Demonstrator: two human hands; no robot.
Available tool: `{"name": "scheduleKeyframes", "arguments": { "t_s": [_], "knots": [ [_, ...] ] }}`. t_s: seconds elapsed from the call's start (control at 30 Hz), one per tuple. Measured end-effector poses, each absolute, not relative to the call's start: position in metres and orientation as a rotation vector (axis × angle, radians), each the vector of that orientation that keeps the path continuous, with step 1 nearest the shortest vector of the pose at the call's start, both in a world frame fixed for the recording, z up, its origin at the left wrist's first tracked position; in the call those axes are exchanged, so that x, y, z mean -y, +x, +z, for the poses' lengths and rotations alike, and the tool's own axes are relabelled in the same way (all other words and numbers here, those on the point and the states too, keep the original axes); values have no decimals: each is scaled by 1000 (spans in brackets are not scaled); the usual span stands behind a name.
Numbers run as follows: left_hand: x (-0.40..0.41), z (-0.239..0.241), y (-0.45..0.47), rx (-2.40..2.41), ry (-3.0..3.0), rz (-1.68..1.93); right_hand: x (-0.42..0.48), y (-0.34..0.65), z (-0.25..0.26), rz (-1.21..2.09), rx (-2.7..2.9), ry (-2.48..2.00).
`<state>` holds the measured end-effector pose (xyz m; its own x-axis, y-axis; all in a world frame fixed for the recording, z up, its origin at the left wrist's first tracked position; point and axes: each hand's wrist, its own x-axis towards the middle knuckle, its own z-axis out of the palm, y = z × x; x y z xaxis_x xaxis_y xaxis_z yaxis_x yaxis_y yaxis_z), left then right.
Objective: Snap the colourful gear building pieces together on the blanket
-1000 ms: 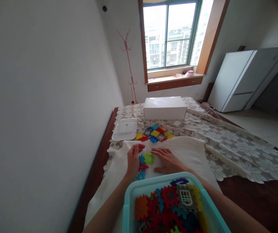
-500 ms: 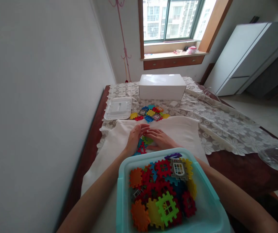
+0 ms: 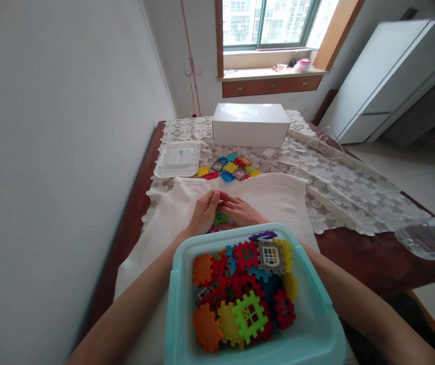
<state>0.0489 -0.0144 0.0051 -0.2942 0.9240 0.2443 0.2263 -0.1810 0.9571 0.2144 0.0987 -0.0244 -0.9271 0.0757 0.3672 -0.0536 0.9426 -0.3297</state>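
Note:
My left hand (image 3: 203, 212) and my right hand (image 3: 242, 211) rest on a white cloth (image 3: 278, 203), just behind a light blue tub (image 3: 316, 324). Their fingers meet at the tips, curved loosely around several plastic building pieces. Between my palms a green piece (image 3: 221, 218) shows, with a bit of red below it; the tub's rim hides the rest. My right fingers lie stretched out, while the left ones bend gently with the thumb on top. Inside the tub are notched pieces, among them a green window piece (image 3: 249, 316) and an orange piece (image 3: 206, 327).
Beyond the cloth lies a cluster of joined or overlapping colourful pieces (image 3: 230, 167). A white lid (image 3: 178, 159) is left of it, and a white box (image 3: 250, 125) stands behind. To the right is a clear plastic container (image 3: 430, 235); a wall (image 3: 69, 126) borders the left.
The view has shifted slightly, so the whole scene sits a little higher and further left. My hands look closer together, and less of the pieces between them shows.

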Motion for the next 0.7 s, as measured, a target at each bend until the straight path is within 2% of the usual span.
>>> {"name": "scheduleKeyframes", "arguments": {
  "t_s": [0.3,0.5,0.6,0.7],
  "knots": [
    [15,5,47,-1531,1353,1520,-104,224,-27,613,2577,-179],
    [14,4,44,-1621,1372,1441,-119,240,-21,1155,2213,-489],
    [16,4,43,-1674,1449,1410,-124,240,-21,1463,2018,-480],
    [19,5,43,-1726,1561,1201,-127,240,-19,1747,1733,-433]
  ]
}}
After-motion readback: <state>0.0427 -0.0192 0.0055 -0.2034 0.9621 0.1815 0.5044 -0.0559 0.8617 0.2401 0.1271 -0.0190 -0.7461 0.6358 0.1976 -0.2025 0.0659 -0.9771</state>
